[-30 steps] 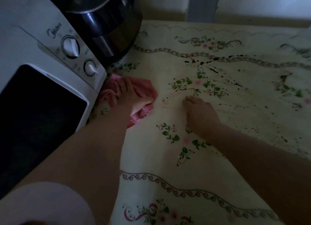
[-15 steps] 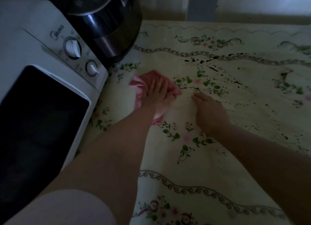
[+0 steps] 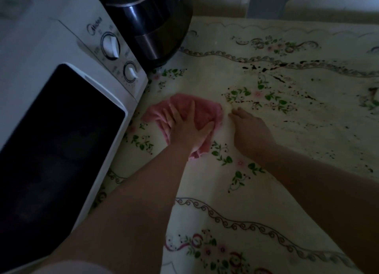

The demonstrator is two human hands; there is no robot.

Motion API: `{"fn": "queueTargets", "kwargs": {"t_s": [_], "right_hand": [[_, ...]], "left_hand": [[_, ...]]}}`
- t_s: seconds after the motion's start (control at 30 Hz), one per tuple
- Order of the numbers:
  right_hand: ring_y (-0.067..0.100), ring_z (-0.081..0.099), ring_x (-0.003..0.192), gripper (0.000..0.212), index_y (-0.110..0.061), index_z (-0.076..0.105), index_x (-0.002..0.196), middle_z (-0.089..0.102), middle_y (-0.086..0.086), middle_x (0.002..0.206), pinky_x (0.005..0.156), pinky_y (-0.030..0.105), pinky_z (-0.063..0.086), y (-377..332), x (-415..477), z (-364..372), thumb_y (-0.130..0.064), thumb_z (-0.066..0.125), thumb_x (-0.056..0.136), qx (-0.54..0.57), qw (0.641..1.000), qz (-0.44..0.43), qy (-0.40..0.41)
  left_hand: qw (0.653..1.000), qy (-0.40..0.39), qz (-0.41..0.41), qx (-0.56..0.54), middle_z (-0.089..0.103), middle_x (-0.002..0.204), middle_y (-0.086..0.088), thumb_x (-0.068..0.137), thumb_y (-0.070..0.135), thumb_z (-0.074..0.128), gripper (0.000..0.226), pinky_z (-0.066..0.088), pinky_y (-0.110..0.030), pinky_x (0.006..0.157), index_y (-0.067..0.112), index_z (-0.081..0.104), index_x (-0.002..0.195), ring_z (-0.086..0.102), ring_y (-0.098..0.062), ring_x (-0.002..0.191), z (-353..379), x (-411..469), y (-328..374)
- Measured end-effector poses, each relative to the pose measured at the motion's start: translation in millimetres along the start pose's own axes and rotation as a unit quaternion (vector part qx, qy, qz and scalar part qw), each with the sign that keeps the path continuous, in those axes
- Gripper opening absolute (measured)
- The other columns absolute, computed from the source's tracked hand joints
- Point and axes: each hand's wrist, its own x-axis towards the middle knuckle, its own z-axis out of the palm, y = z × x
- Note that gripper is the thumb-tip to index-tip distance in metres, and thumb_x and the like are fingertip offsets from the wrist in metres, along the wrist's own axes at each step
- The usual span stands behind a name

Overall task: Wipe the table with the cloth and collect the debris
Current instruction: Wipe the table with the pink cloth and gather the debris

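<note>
- The left hand (image 3: 182,126) lies flat and spread on the pink cloth (image 3: 202,110), palm down, fingers splayed and not curled round the fabric; it presses the cloth against the bench (image 3: 205,181) rather than gripping it.
- The cloth is bunched directly beneath that hand; folds stick out past the fingertips on the far side, to the left of the little finger, and under the wrist on the near side.
- The right hand (image 3: 251,130) rests just beside the cloth on its right, palm down on the bench, fingers loosely bent and holding nothing; its fingertips lie close to the cloth's right edge, and I cannot tell if they touch it.
- The debris (image 3: 274,77), dark specks and streaks, is scattered on the flowered bench covering beyond the right hand and off to its right; the nearest specks lie just past that hand's fingertips, the thickest streaks further away; none shows under the left hand.
- A white microwave (image 3: 61,101) with 2 dials stands to the left of the left hand, its corner near the cloth's left fold but apart from it.
- A dark rounded cooker (image 3: 151,21) stands behind the microwave, well beyond the left hand.
- The light is dim, so fine detail of the specks is lost.
</note>
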Motion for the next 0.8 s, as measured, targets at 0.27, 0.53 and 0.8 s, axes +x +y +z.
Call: {"fn": "queueTargets", "kwargs": {"t_s": [0.27, 0.53, 0.8], "right_hand": [[0.020, 0.024, 0.144, 0.058, -0.006, 0.036, 0.143, 0.031, 0.008, 0.153, 0.114, 0.033, 0.027, -5, 24, 5, -0.002, 0.043, 0.085, -0.024, 1.000, -0.017, -0.010], [0.022, 0.034, 0.136, 0.061, -0.003, 0.023, 0.147, 0.022, 0.010, 0.155, 0.102, 0.031, 0.040, -4, 26, -1, -0.004, 0.040, 0.088, -0.057, 0.997, -0.028, -0.049], [0.026, 0.034, 0.138, 0.068, -0.010, 0.016, 0.151, 0.015, 0.004, 0.159, 0.107, 0.040, 0.039, -1, 30, -3, -0.005, 0.040, 0.087, -0.034, 0.995, -0.012, -0.096]], "left_hand": [[0.996, 0.023, -0.076, -0.041, -0.018, 0.159, -0.013, 0.055, 0.087, 0.054, 0.143, -0.008, -0.046, 0.119, 0.006, -0.016, 0.149, -0.017, -0.028, 0.147, -22, 53, -8], [0.999, -0.016, -0.012, -0.029, -0.014, 0.160, -0.011, 0.053, 0.079, 0.066, 0.145, -0.002, -0.041, 0.119, 0.005, -0.014, 0.149, -0.013, -0.026, 0.148, -45, 85, -10], [0.987, -0.037, 0.151, 0.037, -0.007, 0.161, -0.012, 0.095, 0.025, 0.040, 0.074, -0.008, -0.032, 0.118, 0.003, -0.004, 0.151, -0.009, -0.022, 0.148, -31, 58, 20]]}}
